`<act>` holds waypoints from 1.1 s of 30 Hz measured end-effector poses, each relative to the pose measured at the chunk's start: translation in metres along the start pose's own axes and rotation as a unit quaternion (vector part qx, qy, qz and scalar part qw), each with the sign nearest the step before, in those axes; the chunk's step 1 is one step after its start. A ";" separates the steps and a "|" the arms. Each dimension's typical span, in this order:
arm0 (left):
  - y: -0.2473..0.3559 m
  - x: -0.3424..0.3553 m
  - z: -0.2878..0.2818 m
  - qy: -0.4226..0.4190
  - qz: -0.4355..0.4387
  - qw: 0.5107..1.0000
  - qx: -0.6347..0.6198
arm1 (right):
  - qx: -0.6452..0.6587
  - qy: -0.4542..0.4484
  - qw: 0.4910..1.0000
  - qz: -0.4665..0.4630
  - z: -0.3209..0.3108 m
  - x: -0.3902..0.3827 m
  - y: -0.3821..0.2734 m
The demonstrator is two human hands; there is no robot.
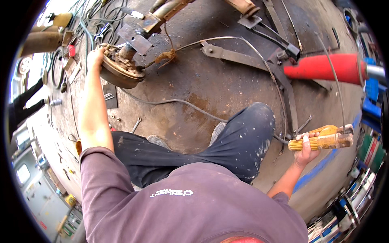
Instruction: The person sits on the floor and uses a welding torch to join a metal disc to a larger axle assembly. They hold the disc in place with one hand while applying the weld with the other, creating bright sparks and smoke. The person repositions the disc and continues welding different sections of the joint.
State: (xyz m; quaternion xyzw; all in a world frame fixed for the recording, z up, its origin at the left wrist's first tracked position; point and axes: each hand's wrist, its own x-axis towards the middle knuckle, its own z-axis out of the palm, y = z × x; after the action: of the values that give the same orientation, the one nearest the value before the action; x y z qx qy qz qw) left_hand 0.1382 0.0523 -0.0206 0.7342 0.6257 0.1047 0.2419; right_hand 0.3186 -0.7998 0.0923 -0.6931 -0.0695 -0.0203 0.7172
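At the left, my left hand (96,57) grips the edge of a rusty round brake drum (121,80), its fingers partly hidden behind the rim. Brake parts show on the drum's upper face, and it sits at the end of a rusty axle (169,12). A flat metal plate (135,39) stands on the axle beside it. Out to the right, my right hand (306,152) is wrapped round the ribbed yellow handle of a welding electrode holder (322,139). A thin welding rod (335,79) sticks up from its jaw, apart from the axle. A cable (190,106) runs from its handle end.
A red jack (324,69) and dark steel arms (243,60) lie at the right. Near my left foot are a wrench (137,124) and a small dark plate (110,96). Coiled cables (106,20) lie at the far left; another person's dark-clothed legs (26,103) show at the left edge.
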 end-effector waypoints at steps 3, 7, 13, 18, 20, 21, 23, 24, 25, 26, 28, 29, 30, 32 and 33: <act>0.043 -0.080 0.010 0.065 -0.019 0.990 0.120 | -0.012 -0.051 0.999 -0.001 0.028 0.049 -0.008; 0.037 -0.147 0.008 0.130 -0.044 0.982 0.128 | 0.011 -0.127 0.990 0.055 0.074 0.102 -0.019; 0.044 -0.202 0.037 0.209 -0.047 0.970 0.114 | 0.000 -0.182 0.976 0.121 0.126 0.132 -0.034; 0.053 -0.204 0.033 0.198 -0.069 0.969 0.129 | -0.024 -0.234 0.947 0.218 0.183 0.137 -0.056; 0.051 -0.201 0.033 0.208 -0.068 0.967 0.130 | -0.057 -0.289 0.929 0.223 0.208 0.152 -0.068; 0.051 -0.202 0.035 0.205 -0.064 0.968 0.129 | -0.073 -0.315 0.919 0.225 0.218 0.159 -0.070; 0.050 -0.203 0.040 0.215 -0.049 0.965 0.138 | -0.131 -0.350 0.913 0.161 0.242 0.174 -0.072; 0.047 -0.204 0.043 0.238 -0.030 0.963 0.120 | -0.141 -0.342 0.920 0.133 0.262 0.175 -0.075; 0.041 -0.205 0.045 0.257 -0.021 0.960 0.110 | -0.140 -0.365 0.910 0.137 0.280 0.177 -0.075; 0.040 -0.207 0.046 0.273 -0.011 0.957 0.099 | -0.143 -0.386 0.901 0.140 0.294 0.180 -0.074; 0.036 -0.210 0.047 0.290 0.008 0.953 0.091 | -0.256 -0.440 0.851 0.131 0.320 0.179 -0.059; 0.035 -0.212 0.048 0.295 0.016 0.951 0.087 | -0.282 -0.456 0.840 0.085 0.331 0.174 -0.046; 0.037 -0.211 0.050 0.296 0.024 0.952 0.080 | -0.307 -0.472 0.826 0.039 0.340 0.170 -0.030; 0.040 -0.213 0.048 0.301 0.032 0.950 0.075 | -0.262 -0.474 0.836 0.083 0.353 0.157 -0.004; 0.043 -0.213 0.046 0.290 0.031 0.954 0.074 | -0.272 -0.462 0.833 0.134 0.361 0.150 -0.003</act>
State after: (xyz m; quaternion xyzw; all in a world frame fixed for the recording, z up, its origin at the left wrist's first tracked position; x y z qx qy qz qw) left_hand 0.1552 -0.1685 -0.0074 0.7071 0.6518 0.2740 -0.0081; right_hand 0.4411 -0.4298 0.1255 -0.7914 -0.2912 0.3805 0.3796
